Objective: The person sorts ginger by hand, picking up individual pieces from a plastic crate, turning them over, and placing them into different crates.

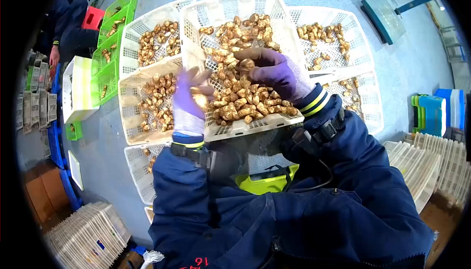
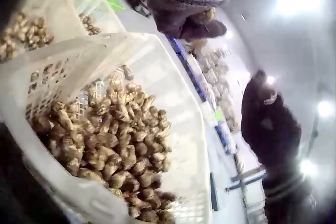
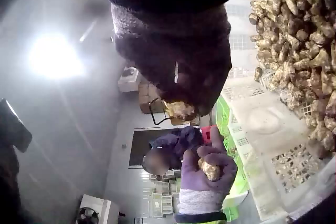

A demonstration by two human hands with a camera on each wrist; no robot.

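Observation:
My left hand point(image 1: 188, 94), in a purple glove, is blurred over the left edge of the middle crate. In the right wrist view its curled fingers hold a pale, dirt-flecked mushroom point(image 3: 210, 170). My right hand point(image 1: 274, 71), gloved alike, pinches a brown-capped mushroom point(image 1: 246, 66) between thumb and fingers above the same crate. Below both hands, a heap of mushrooms point(image 1: 250, 103) fills the near part of the white middle crate point(image 1: 230, 1). More of them lie loosely toward its far side. In the left wrist view, the piled mushrooms point(image 2: 121, 140) show stubby stems and brown caps.
White crates with sorted mushrooms flank the middle one, left point(image 1: 128, 90) and right point(image 1: 338, 16). Green baskets point(image 1: 105, 80) stand farther left, near another person point(image 1: 73, 23). A platform scale point(image 1: 382, 19) is at the far right. Stacked crates point(image 1: 412, 171) stand at right.

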